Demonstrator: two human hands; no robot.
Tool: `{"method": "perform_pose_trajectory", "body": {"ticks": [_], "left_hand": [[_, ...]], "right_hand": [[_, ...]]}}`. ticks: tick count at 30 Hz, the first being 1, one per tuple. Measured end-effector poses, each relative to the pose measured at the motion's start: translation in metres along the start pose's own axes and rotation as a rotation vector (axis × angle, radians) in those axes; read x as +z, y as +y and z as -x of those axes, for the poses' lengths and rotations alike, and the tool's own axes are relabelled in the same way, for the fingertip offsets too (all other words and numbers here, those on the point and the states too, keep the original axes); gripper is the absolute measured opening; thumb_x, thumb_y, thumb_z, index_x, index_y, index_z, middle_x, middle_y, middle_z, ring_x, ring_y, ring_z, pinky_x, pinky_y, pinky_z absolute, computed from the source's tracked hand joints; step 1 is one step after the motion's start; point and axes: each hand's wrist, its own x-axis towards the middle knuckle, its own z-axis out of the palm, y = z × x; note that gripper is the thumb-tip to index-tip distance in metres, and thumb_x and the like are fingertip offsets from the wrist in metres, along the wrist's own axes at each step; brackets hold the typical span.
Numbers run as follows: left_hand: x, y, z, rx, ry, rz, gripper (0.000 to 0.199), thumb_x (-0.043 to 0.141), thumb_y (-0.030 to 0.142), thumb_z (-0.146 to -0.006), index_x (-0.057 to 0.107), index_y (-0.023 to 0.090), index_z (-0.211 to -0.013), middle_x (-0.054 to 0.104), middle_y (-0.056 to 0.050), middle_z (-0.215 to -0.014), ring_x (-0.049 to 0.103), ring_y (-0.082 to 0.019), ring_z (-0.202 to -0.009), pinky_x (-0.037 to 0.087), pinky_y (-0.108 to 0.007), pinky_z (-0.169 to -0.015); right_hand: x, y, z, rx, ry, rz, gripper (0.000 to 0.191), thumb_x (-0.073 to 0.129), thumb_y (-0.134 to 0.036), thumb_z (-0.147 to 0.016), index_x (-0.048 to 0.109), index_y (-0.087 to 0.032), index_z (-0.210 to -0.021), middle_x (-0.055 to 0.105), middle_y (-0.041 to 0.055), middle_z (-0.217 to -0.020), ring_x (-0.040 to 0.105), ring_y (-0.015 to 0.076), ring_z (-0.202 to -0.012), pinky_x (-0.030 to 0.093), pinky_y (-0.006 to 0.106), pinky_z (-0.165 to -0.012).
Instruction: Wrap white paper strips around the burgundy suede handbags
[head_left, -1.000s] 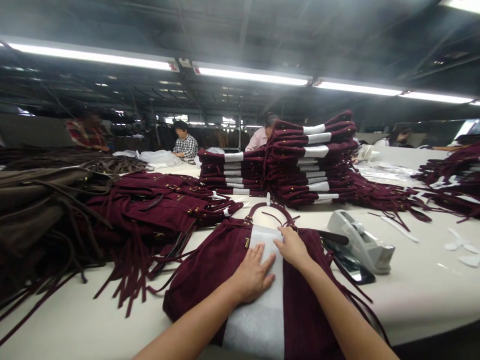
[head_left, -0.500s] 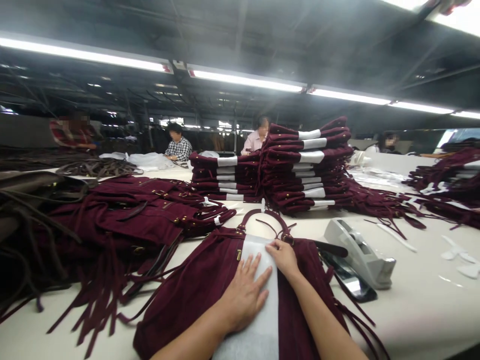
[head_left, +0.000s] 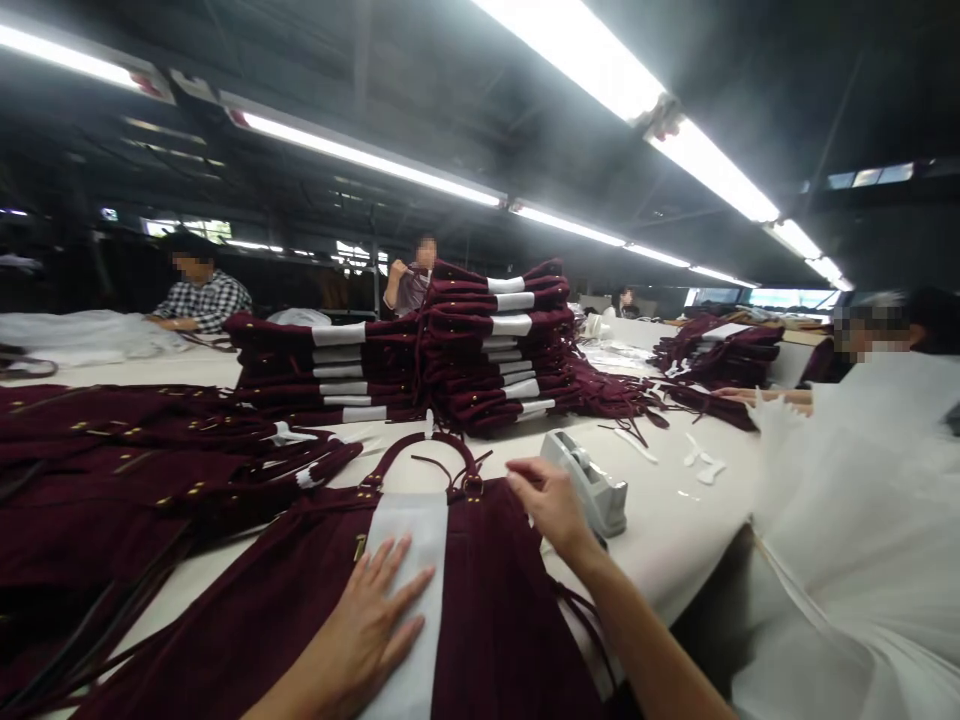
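A burgundy fabric handbag point(head_left: 491, 590) lies flat before me on the pale table. Its looped handle point(head_left: 420, 440) points away from me. A white paper strip point(head_left: 411, 515) runs lengthwise over the middle of the bag. Spread flat on that strip and the cloth beside it is my left hand point(head_left: 375, 610). My right hand point(head_left: 551, 505) hovers over the bag's upper right corner, thumb and forefinger drawn together; anything between the fingertips is too small to make out. Just behind that hand stands a grey tape dispenser point(head_left: 585, 480), partly covered by it.
Stacks of burgundy bags with white bands point(head_left: 499, 345) rise beyond the handle. More burgundy bags point(head_left: 90, 520) lie at the left. White scraps point(head_left: 701, 460) lie on the right. A person in white point(head_left: 862, 520) is close at the right edge; other people sit farther back.
My right hand has lifted off the strip's top edge and moved right, toward the tape dispenser. My left hand stays flat on the bag. The view has turned right, bringing in the person in white.
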Motion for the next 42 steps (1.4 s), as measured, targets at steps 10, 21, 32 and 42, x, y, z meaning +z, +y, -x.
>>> {"method": "perform_pose_trajectory", "body": {"ticks": [10, 21, 32, 42], "left_hand": [[-0.005, 0.001, -0.002, -0.016, 0.000, 0.031, 0.046, 0.046, 0.049, -0.094, 0.040, 0.044, -0.140, 0.022, -0.003, -0.155, 0.028, -0.036, -0.140, 0.034, -0.057, -0.109], [0.005, -0.005, -0.002, 0.015, 0.014, 0.028, 0.049, 0.045, 0.051, -0.095, 0.037, 0.042, -0.142, 0.020, -0.005, -0.157, 0.026, -0.036, -0.141, 0.032, -0.059, -0.110], [0.012, -0.010, -0.001, 0.031, 0.055, -0.005, 0.048, 0.046, 0.051, -0.094, 0.039, 0.043, -0.141, 0.022, -0.004, -0.157, 0.027, -0.036, -0.140, 0.033, -0.058, -0.110], [0.009, -0.010, -0.003, 0.029, 0.021, -0.015, 0.048, 0.045, 0.054, -0.094, 0.039, 0.044, -0.141, 0.022, -0.004, -0.156, 0.028, -0.037, -0.140, 0.033, -0.060, -0.108]], "right_hand": [[-0.138, 0.104, -0.051, 0.671, 0.063, 0.158, 0.027, 0.066, -0.034, -0.077, 0.068, -0.010, -0.065, 0.069, 0.0143, -0.078, 0.063, 0.0253, -0.083, 0.048, 0.036, -0.073], [-0.131, 0.119, -0.047, 0.576, 0.086, 0.123, 0.017, 0.066, -0.027, -0.082, 0.067, -0.014, -0.071, 0.068, 0.0040, -0.075, 0.061, 0.0167, -0.077, 0.047, 0.029, -0.074], [-0.160, 0.111, -0.006, 0.400, 0.121, 0.042, 0.038, 0.067, -0.051, -0.063, 0.069, -0.013, -0.065, 0.058, 0.0022, -0.053, 0.046, 0.0114, -0.050, 0.037, 0.024, -0.051], [-0.134, 0.157, 0.036, 0.471, 0.209, -0.058, 0.046, 0.063, -0.056, -0.064, 0.072, -0.012, -0.072, 0.060, 0.0036, -0.058, 0.049, 0.0124, -0.052, 0.041, 0.025, -0.053]]}}
